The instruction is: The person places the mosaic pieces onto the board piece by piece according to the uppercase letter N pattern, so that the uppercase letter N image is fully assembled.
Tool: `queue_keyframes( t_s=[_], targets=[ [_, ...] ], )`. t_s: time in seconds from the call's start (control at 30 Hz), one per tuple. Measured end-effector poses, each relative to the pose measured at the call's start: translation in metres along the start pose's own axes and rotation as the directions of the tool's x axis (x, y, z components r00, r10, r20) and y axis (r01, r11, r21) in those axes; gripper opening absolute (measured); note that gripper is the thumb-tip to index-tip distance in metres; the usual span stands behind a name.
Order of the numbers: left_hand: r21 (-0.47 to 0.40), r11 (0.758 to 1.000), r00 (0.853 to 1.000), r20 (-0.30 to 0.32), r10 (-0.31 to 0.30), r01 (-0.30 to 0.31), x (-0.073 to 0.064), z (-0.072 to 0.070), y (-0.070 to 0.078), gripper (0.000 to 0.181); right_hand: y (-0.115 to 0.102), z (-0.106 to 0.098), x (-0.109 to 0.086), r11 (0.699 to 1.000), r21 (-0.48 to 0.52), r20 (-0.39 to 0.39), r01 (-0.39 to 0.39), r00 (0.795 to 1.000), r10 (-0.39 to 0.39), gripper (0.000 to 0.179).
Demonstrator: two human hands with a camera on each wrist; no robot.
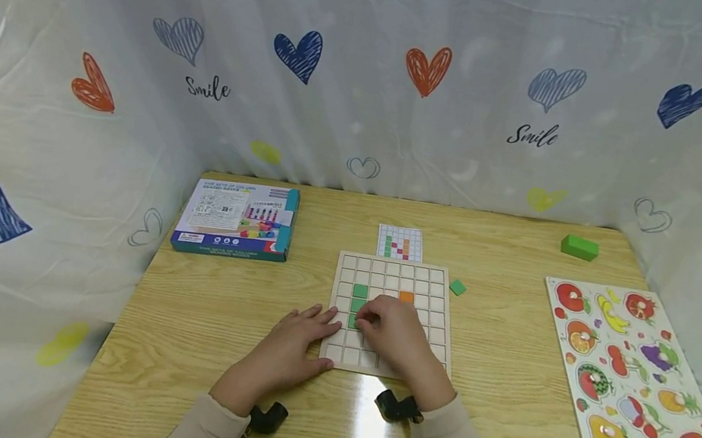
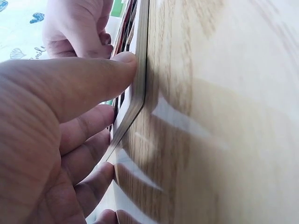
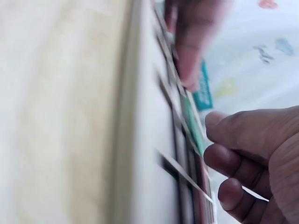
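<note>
A wooden grid board (image 1: 369, 367) lies on the table. Green square tiles (image 1: 360, 292) stand in a column in its left part, and an orange tile (image 1: 406, 297) sits further right. My left hand (image 1: 296, 340) rests at the board's left edge, fingers spread, with its thumb (image 2: 124, 58) on the near-left corner. Over the grid, my right hand (image 1: 398, 334) has its bent fingertips right at the lowest green tile. No tile shows between the right thumb (image 3: 219, 122) and fingers in the right wrist view. The hand hides some cells.
Behind the board lies a small pattern card (image 1: 400, 244); a loose green tile (image 1: 457, 287) is off its right edge. A boxed set (image 1: 237, 220) stands at left. On the right are a fruit puzzle board (image 1: 636, 379) and a green block (image 1: 579, 247).
</note>
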State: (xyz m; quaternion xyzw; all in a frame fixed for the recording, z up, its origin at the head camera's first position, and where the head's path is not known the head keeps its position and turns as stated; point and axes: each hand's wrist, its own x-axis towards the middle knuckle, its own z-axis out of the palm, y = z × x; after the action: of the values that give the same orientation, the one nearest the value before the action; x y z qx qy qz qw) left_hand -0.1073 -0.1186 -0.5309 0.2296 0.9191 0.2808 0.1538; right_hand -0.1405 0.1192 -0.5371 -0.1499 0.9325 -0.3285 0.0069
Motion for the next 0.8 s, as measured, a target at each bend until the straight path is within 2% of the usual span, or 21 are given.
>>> queue_keyframes(
  t_s=[0.1, 0.2, 0.37, 0.5, 0.6, 0.67, 0.8],
  targets=[
    [-0.001, 1.0, 1.0, 0.006, -0.005, 0.005, 0.0, 0.0, 0.001, 0.064, 0.007, -0.013, -0.001, 0.996, 0.069, -0.021, -0.064, 0.998, 0.065, 0.003],
    [-0.009, 1.0, 1.0, 0.009, -0.013, 0.013, 0.0, -0.001, 0.002, 0.064, 0.02, -0.032, 0.0, 0.985, 0.125, -0.1, -0.118, 0.986, 0.131, 0.007],
    [-0.02, 1.0, 1.0, 0.012, -0.014, 0.014, -0.001, -0.001, 0.003, 0.064, 0.059, -0.07, -0.001, 0.956, 0.183, -0.223, -0.231, 0.937, 0.269, 0.021],
    [-0.02, 1.0, 1.0, 0.02, -0.018, 0.018, -0.001, -0.001, 0.003, 0.064, 0.09, -0.089, -0.006, 0.918, 0.226, -0.2, -0.327, 0.906, 0.372, 0.033],
    [-0.022, 1.0, 1.0, 0.024, -0.015, 0.016, -0.001, -0.001, 0.003, 0.064, 0.107, -0.093, -0.009, 0.891, 0.243, -0.159, -0.384, 0.89, 0.427, 0.04],
    [-0.026, 1.0, 1.0, 0.024, -0.01, 0.011, -0.001, -0.002, 0.003, 0.064, 0.115, -0.093, -0.01, 0.883, 0.231, -0.148, -0.408, 0.883, 0.446, 0.043],
    [-0.03, 0.999, 1.0, 0.025, -0.012, 0.013, -0.001, -0.002, 0.003, 0.064, 0.122, -0.091, -0.008, 0.888, 0.202, -0.152, -0.414, 0.882, 0.446, 0.048]
  ],
)
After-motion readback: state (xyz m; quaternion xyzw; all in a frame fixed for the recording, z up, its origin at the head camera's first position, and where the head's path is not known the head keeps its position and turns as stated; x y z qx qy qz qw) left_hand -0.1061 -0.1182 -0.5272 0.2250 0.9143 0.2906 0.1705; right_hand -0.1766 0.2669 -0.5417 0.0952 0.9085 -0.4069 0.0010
